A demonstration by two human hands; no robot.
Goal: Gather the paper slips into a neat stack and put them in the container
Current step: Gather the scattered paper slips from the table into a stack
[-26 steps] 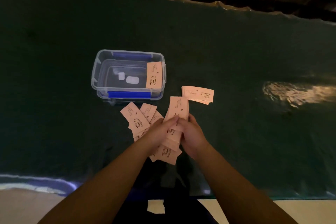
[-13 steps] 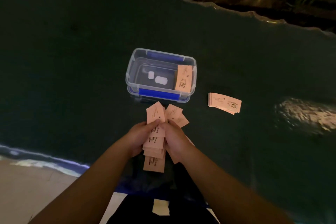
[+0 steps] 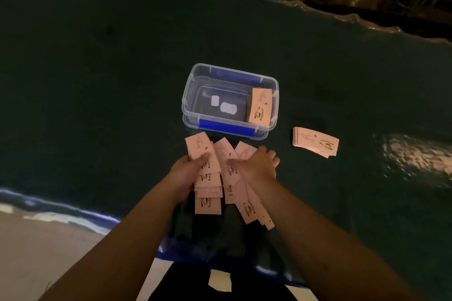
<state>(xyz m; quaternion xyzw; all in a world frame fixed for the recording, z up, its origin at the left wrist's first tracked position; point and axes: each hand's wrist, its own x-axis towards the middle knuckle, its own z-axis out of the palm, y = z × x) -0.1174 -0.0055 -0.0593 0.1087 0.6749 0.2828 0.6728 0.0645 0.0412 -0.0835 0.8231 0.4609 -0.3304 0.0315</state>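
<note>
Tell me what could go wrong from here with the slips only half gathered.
1. The left hand pinches a fanned bunch of slips whose ends are uneven, so some may slide out when lifted.
2. The right hand lies flat on splayed loose slips near the table's front edge; a sweep could push them off.
3. The separate stack right of the container could be forgotten.
</note>
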